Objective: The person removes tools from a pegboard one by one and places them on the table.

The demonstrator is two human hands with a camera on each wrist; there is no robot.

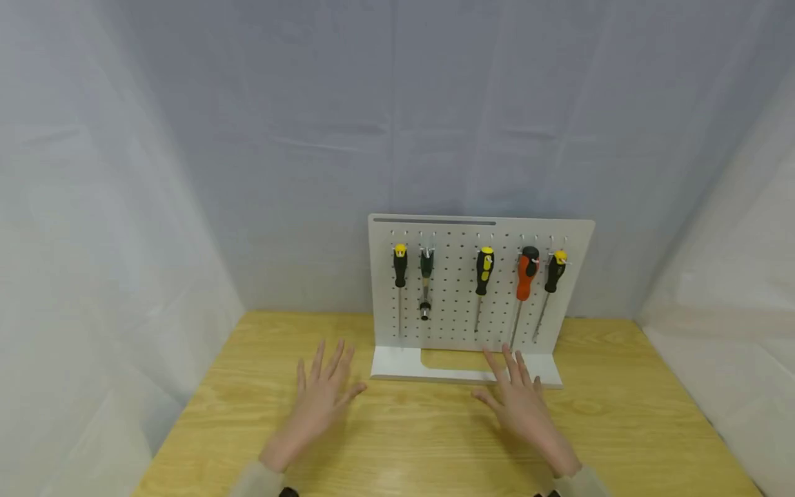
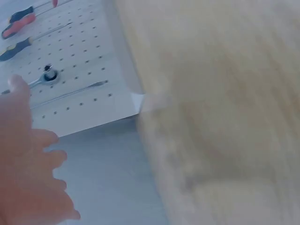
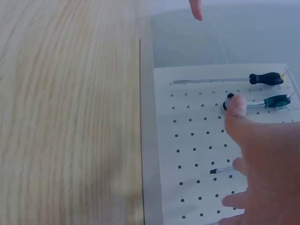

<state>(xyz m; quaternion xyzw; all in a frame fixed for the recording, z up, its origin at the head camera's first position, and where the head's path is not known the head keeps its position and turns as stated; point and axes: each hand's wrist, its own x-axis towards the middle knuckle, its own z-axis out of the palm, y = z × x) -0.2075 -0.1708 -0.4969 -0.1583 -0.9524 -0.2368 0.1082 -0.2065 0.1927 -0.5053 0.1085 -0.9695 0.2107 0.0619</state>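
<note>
Both hands are held palm down over the wooden table with fingers spread, holding nothing. My left hand [image 1: 321, 399] is left of a white pegboard stand [image 1: 450, 290]. Near the stand's front base, my right hand [image 1: 519, 400] overlaps its lower edge in the head view. On the board hang a black screwdriver with a yellow cap [image 1: 400, 268], a ratchet wrench with a dark green handle [image 1: 426, 269], a yellow-and-black screwdriver [image 1: 484, 270], a red-and-black screwdriver [image 1: 527, 275] and another yellow-capped black screwdriver [image 1: 555, 272].
The wooden table [image 1: 248, 386] spreads around the stand, which stands toward its back edge. A grey-white curtain [image 1: 298, 172] hangs behind, and pale sheets [image 1: 93, 241] close in both sides. Metal hooks along the board's upper part carry the tools.
</note>
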